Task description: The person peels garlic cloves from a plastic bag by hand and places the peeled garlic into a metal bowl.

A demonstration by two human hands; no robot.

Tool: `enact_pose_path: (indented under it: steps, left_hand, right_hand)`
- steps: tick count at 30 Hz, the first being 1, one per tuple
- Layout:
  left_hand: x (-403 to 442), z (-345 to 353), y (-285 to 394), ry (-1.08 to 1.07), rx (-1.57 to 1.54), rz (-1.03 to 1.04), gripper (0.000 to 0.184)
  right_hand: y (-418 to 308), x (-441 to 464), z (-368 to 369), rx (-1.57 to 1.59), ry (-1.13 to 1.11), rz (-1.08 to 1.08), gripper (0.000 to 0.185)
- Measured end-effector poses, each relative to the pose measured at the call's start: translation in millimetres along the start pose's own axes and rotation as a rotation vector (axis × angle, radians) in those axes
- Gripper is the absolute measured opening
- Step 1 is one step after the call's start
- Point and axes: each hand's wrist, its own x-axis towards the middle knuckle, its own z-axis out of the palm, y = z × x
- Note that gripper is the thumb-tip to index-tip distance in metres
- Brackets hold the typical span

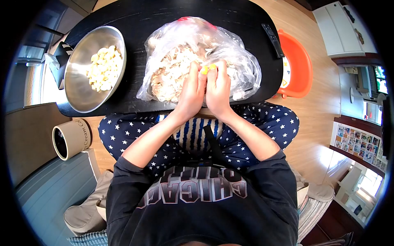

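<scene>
My left hand (192, 92) and my right hand (218, 91) meet over the near side of a clear plastic bag (242, 57). Both are closed, fingers curled and thumbs side by side, with bright yellow on the thumb tips. Whatever is pinched between them is hidden by the fingers. Inside the bag, whitish, papery garlic skins (168, 78) lie in a loose heap under and around my hands. To the left, a steel bowl (76, 80) holds a pile of pale peeled garlic cloves (106, 67).
The black table (135, 16) carries the bag and bowl; a remote control (272, 40) lies near its right edge. Beyond that edge is an orange tub (301, 65) on the floor. A cream-coloured bin (78, 135) is at the lower left, beside my crossed legs.
</scene>
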Motion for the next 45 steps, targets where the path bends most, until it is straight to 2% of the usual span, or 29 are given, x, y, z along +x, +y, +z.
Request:
enact_pose_path:
  steps: [5, 6, 10, 14, 16, 17, 19, 21, 22, 24, 25, 27, 29, 30, 31, 33, 37, 38, 40, 42, 43, 44, 45]
  left_hand:
    - [2.7, 1.0, -0.8, -0.007, 0.062, 0.049, 0.016]
    - [2.8, 1.1, -1.1, -0.009, 0.064, 0.048, 0.016]
    - [2.2, 3.9, -1.9, -0.035, 0.001, -0.055, 0.015]
    - [2.9, 4.8, -6.3, -0.036, -0.122, -0.147, 0.016]
    - [6.5, 6.8, -3.0, -0.003, -0.205, -0.158, 0.019]
    - [9.0, 7.0, -0.2, 0.028, -0.286, -0.168, 0.023]
    - [16.7, -2.1, 1.5, -0.005, -0.275, -0.224, 0.031]
    - [22.7, -8.5, 3.7, -0.006, -0.547, -0.518, 0.035]
    - [24.1, -13.0, 15.6, -0.035, -0.715, -0.594, 0.034]
    - [27.9, -25.0, 20.6, -0.068, -0.687, -0.648, 0.034]
    - [28.1, -29.9, 20.6, -0.11, -0.662, -0.705, 0.034]
    - [24.6, -30.8, 18.6, -0.071, -0.587, -0.679, 0.033]
    - [20.7, -23.5, 15.2, -0.019, -0.441, -0.624, 0.03]
    - [17.4, -16.5, 7.9, 0.038, -0.314, -0.394, 0.027]
    - [15.6, -15.0, 3.4, 0.04, -0.316, -0.395, 0.027]
    - [13.5, -13.8, -1.1, 0.076, -0.151, -0.126, 0.027]
    - [12.4, -11.6, 1.8, 0.084, -0.216, -0.143, 0.024]
    - [10.2, -10.0, -4.2, 0.065, -0.108, -0.141, 0.026]
    - [7.7, -8.1, -7.0, 0.045, -0.001, -0.138, 0.028]
    - [5.0, -6.4, -5.7, -0.056, -0.214, -0.185, 0.025]
    - [6.2, -6.5, -4.9, -0.059, -0.213, -0.183, 0.025]
    - [8.9, -7.5, -3.7, -0.105, -0.539, -0.224, 0.024]
    - [11.3, -9.1, -3.3, -0.152, -0.865, -0.264, 0.023]
  right_hand:
    - [7.9, 3.8, -0.1, 0.073, 0.011, 0.064, 0.013]
    - [9.3, 4.4, -0.7, 0.14, -0.012, 0.146, 0.014]
    - [6.1, 5.4, -3.7, 0.359, -0.034, 0.325, 0.015]
    - [9.5, 5.9, -2.3, 0.476, -0.025, 0.382, 0.016]
    - [9.4, 5.9, 2.2, 0.245, 0.048, 0.174, 0.016]
    - [10.4, 7.3, 2.8, 0.246, 0.05, 0.173, 0.016]
    - [10.5, 11.9, 4.8, 0.05, -0.024, 0.078, 0.015]
    - [6.2, 13.2, 3.6, -0.018, -0.046, 0.004, 0.012]
    - [7.8, 14.6, 3.0, -0.143, -0.063, -0.217, 0.01]
    - [9.6, 21.2, 2.6, -0.298, -0.05, -0.632, 0.01]
    - [8.9, 22.4, 1.2, -0.291, -0.056, -0.635, 0.01]
    - [8.0, 23.4, 0.0, -0.331, -0.083, -0.654, 0.012]
    - [11.5, 21.2, 3.0, -0.322, -0.086, -0.616, 0.013]
    - [12.7, 20.2, 4.0, -0.318, -0.093, -0.594, 0.013]
    - [13.0, 19.4, 5.1, -0.314, -0.099, -0.571, 0.013]
    - [8.6, 17.0, 6.0, -0.283, -0.099, -0.552, 0.012]
    - [11.2, 17.5, 10.7, -0.221, -0.062, -0.53, 0.009]
    - [7.7, 17.6, 8.9, -0.221, -0.062, -0.531, 0.009]
    - [-8.8, 19.3, 3.2, -0.032, -0.107, 0.003, 0.01]
    - [-9.1, 21.7, -2.4, 0.012, -0.111, 0.027, 0.011]
    - [-8.3, 23.9, -4.2, 0.058, -0.113, 0.048, 0.015]
    - [-4.2, 26.5, -3.8, 0.221, -0.1, 0.046, 0.015]
    - [-3.2, 29.9, -6.4, 0.222, -0.098, 0.044, 0.015]
